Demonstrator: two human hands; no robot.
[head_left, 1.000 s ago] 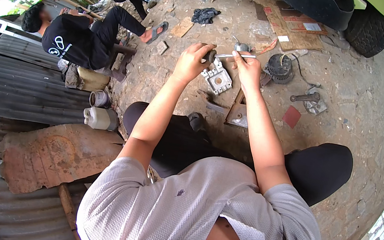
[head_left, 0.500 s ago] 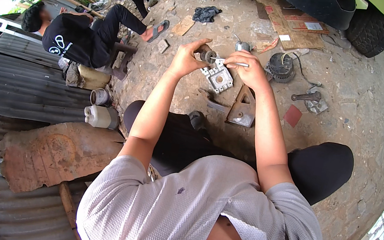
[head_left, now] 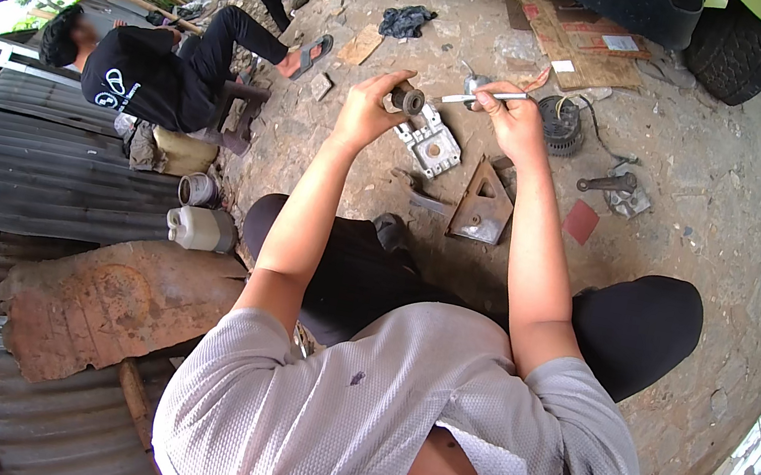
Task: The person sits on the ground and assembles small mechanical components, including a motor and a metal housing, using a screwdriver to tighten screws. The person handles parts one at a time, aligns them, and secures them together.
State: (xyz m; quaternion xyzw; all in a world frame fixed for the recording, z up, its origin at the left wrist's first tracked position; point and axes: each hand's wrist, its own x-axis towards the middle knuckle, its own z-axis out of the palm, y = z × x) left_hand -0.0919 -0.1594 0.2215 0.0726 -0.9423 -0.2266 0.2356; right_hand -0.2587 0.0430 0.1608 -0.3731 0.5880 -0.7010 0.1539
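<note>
Closed round a dark, ring-shaped metal part, my left hand holds it up with its round hole showing. My right hand pinches a slim white pen-like stick, whose tip points left at the part, a short gap away. Below the part lies a silver cast-metal housing with a round opening. A rusty triangular bracket rests on the ground nearer to me. Partly behind my right hand is a small grey metal piece.
Right of my hand stand an alternator-like unit with a cable, a connecting rod and a red square sheet. Flattened cardboard lies by a vehicle tyre. Two people sit at the left, near a white jug.
My right hand has moved slightly right and up. The stick's tip has come away from the metal part, and the stick sits at a different slant. My left hand has turned the part slightly.
</note>
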